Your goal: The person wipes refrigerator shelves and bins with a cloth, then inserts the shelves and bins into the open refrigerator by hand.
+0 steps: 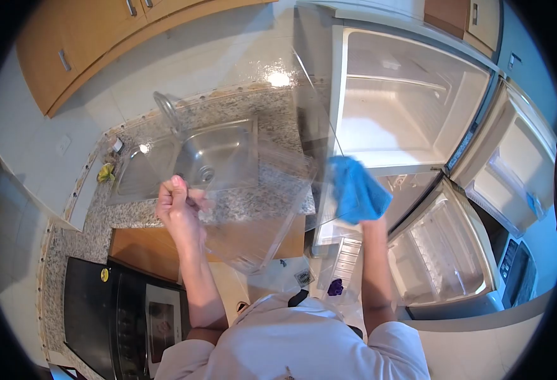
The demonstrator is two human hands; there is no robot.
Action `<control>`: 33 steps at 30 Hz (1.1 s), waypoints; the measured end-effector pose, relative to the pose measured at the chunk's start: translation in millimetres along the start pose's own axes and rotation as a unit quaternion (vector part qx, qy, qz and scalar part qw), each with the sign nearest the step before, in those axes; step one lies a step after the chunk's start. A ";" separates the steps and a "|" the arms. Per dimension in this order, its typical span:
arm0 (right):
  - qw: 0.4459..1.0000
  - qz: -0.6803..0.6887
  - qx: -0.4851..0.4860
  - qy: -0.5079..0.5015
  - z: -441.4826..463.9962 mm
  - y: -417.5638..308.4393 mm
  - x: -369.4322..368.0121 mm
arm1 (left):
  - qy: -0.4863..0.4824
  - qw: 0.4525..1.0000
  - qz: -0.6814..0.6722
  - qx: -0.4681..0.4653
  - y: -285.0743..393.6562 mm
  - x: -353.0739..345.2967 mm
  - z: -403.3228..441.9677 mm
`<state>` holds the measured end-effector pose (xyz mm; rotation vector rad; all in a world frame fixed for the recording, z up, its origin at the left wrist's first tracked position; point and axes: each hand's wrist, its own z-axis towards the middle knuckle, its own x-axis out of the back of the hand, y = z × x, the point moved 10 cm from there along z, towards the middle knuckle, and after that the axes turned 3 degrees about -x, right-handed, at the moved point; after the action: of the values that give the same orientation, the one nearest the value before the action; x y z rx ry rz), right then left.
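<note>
left hand [180, 197] pinches bin [248, 248] | right hand [373, 223] in cloth [355, 189], grip unclear | sink [218, 152], fridge [402, 117] beyond

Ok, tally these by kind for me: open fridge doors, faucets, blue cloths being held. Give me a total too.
Open fridge doors: 2, the upper door and the lower door
Faucets: 1, the faucet at the sink
Held blue cloths: 1, the blue cloth
Total: 4
</note>
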<state>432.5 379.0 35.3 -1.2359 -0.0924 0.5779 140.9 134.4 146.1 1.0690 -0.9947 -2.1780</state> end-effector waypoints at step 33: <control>0.958 0.256 -0.123 0.045 33.4 -64.8 -7.6 | -0.026 0.999 0.034 0.021 -36.0 53.8 2.1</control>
<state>437.2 391.0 107.5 -1.5373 0.2477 0.9791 104.8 119.1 94.6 0.9881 -1.0894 -2.1483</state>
